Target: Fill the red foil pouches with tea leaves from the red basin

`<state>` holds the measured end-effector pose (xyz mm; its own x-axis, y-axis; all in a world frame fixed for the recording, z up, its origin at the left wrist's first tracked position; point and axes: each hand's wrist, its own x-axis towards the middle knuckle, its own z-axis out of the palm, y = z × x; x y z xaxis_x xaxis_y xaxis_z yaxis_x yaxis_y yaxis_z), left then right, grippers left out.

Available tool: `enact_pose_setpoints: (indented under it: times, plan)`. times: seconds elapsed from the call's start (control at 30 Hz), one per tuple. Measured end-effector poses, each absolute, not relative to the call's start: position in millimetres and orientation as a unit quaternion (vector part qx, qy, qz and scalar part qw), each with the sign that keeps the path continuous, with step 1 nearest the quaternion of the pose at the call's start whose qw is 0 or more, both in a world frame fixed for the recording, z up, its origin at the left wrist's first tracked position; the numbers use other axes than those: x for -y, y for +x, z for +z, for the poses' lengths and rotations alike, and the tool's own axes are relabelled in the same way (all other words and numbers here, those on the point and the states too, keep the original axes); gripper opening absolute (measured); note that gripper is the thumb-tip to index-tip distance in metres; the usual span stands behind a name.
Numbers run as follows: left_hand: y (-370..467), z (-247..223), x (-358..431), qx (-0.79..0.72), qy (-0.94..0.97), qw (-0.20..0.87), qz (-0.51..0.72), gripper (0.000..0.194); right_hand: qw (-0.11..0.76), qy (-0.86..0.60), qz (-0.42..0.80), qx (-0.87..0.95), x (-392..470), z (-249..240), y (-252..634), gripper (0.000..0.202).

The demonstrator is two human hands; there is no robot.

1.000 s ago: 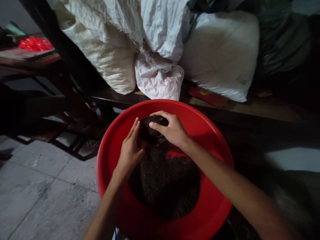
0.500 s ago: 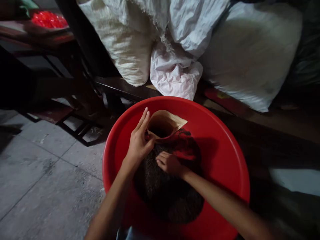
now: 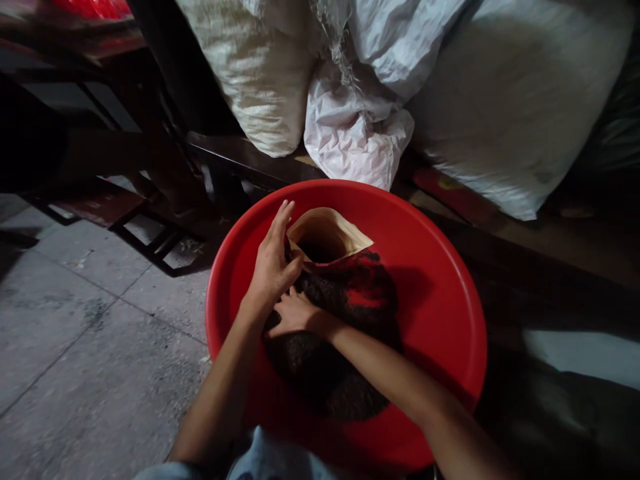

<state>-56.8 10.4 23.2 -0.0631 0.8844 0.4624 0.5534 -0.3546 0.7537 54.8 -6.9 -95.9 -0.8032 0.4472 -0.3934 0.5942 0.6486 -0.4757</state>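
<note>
A brown paper bag (image 3: 345,231) stands with its mouth open inside a large red plastic tub (image 3: 440,280). My left hand (image 3: 271,267) grips the bag's left edge near the thumb, its other fingers stretched upward. Below the bag lies a heap of dark, loose, soil-like material (image 3: 335,380). My right hand (image 3: 295,312) rests on the left side of this heap, palm down and fingers spread, close under my left hand. The bag's inside is dark, so its contents cannot be made out.
Large white woven sacks (image 3: 510,100) lean behind the tub, with a smaller crumpled white sack (image 3: 360,133) touching its back rim. A dark wooden bench (image 3: 235,160) and a low stool (image 3: 105,203) stand to the left on the grey tiled floor (image 3: 65,333).
My right hand has moved left across the heap, and its curled fingers have spread. My left hand stays at the bag's left edge. The view has shifted slightly.
</note>
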Motion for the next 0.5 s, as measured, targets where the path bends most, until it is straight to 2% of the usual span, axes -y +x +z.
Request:
enact_pose_setpoints:
  times: [0.1,0.3,0.4,0.5]
  plan:
    - [-56,25,-9,-0.535,0.668,0.172,0.488,0.083,0.172,0.277,-0.306,-0.895,27,-81,86,0.094]
    - [-53,27,-6,-0.538,0.671,0.167,0.481,0.077,0.144,0.353,-0.290,-0.878,59,-76,130,0.066]
    - [-51,28,-4,-0.538,0.673,0.165,0.480,0.074,0.066,0.373,-0.341,-0.860,61,-71,147,0.063]
    - [-51,29,-3,-0.535,0.677,0.168,0.478,0.076,-0.059,0.401,-0.387,-0.828,56,-31,163,0.058]
